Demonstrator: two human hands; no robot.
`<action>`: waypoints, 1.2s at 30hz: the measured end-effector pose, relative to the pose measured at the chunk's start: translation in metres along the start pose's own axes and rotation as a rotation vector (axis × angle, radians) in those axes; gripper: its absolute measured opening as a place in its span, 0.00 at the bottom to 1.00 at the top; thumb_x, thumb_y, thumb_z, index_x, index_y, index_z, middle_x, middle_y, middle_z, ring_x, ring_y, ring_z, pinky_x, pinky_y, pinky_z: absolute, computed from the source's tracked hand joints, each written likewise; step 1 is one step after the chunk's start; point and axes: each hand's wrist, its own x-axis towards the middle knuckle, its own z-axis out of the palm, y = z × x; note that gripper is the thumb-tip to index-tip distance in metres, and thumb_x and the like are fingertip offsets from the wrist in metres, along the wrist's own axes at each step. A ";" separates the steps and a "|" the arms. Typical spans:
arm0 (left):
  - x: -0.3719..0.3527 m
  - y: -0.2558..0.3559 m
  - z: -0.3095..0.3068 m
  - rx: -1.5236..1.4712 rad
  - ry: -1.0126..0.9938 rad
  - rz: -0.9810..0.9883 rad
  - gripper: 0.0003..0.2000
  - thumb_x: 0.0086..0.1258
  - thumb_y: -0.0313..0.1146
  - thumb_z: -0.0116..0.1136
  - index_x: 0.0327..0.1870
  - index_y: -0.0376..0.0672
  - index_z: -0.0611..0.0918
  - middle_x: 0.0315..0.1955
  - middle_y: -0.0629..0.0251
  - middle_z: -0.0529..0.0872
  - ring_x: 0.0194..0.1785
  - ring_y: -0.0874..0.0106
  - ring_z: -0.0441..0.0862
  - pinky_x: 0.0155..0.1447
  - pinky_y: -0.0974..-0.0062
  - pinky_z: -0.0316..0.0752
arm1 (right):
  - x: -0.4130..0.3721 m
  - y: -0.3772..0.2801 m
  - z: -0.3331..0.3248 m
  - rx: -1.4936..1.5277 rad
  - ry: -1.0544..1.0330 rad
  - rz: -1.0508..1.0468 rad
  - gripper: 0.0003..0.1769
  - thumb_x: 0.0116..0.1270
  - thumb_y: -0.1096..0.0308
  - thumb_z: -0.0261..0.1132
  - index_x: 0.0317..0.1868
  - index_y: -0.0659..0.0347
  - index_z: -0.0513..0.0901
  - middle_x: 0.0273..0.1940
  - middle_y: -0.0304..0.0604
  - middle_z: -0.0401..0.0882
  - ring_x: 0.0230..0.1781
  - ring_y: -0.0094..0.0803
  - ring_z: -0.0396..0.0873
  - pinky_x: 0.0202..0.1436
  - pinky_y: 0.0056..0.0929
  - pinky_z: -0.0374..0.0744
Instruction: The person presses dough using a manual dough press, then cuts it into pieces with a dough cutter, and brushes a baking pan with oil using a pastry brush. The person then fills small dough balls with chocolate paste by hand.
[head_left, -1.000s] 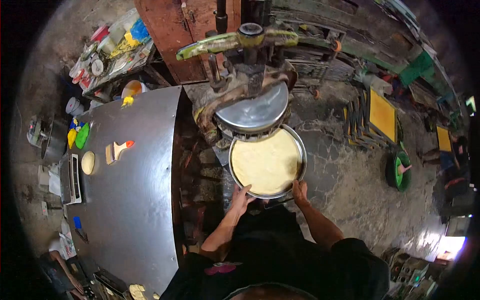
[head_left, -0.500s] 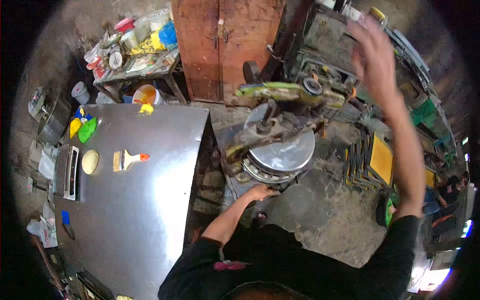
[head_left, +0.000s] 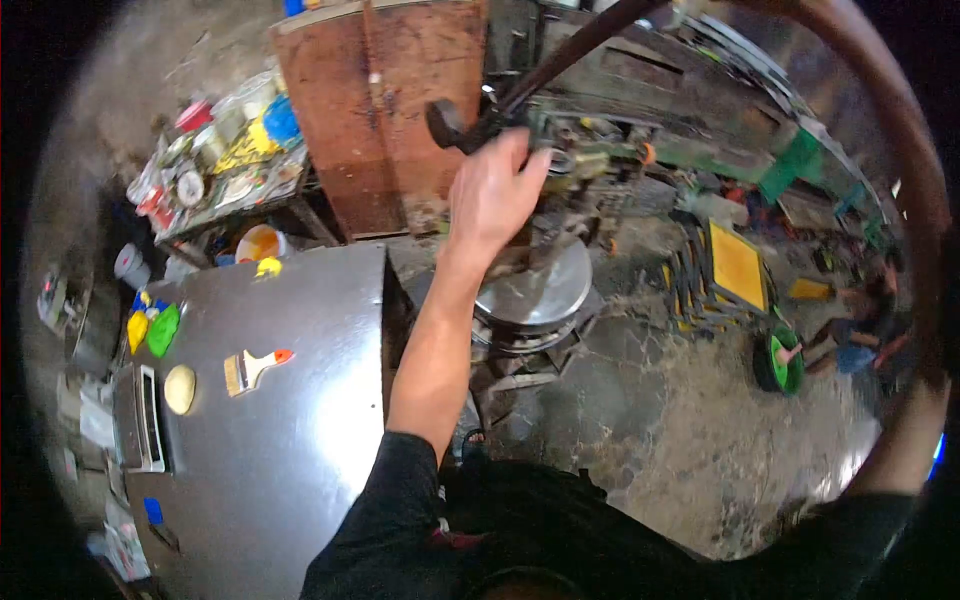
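My left hand [head_left: 495, 195] reaches over a metal press machine and is closed around the dark lower end of a long lever [head_left: 595, 35]; the fingertips are hidden. Below that hand, a round metal pan [head_left: 555, 290] sits in the machine's base. The lever arcs over the top of the view and comes down along the right edge, where it meets my right forearm [head_left: 905, 450]. My right hand is lost in the dark edge, so its fingers do not show.
To the left stands a metal table [head_left: 270, 440] with a brush [head_left: 255, 370], a dough ball [head_left: 180, 390], and a scale [head_left: 145, 420]. Stacked yellow trays [head_left: 738, 265] and a green tub [head_left: 787, 365] are on the floor at right. Another person [head_left: 855, 335] sits beyond the tub.
My left hand has moved from low beside the pan up to the lever's lower end. My right arm has swung outward to the right edge. The long lever now spans the top of the view.
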 end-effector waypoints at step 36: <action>-0.048 -0.047 0.068 0.528 0.321 0.467 0.12 0.67 0.36 0.56 0.48 0.42 0.81 0.45 0.57 0.81 0.51 0.61 0.78 0.64 0.55 0.62 | -0.456 -0.211 0.248 1.659 -0.518 0.047 0.23 0.62 0.62 0.68 0.53 0.64 0.73 0.30 0.55 0.82 0.28 0.53 0.82 0.34 0.47 0.79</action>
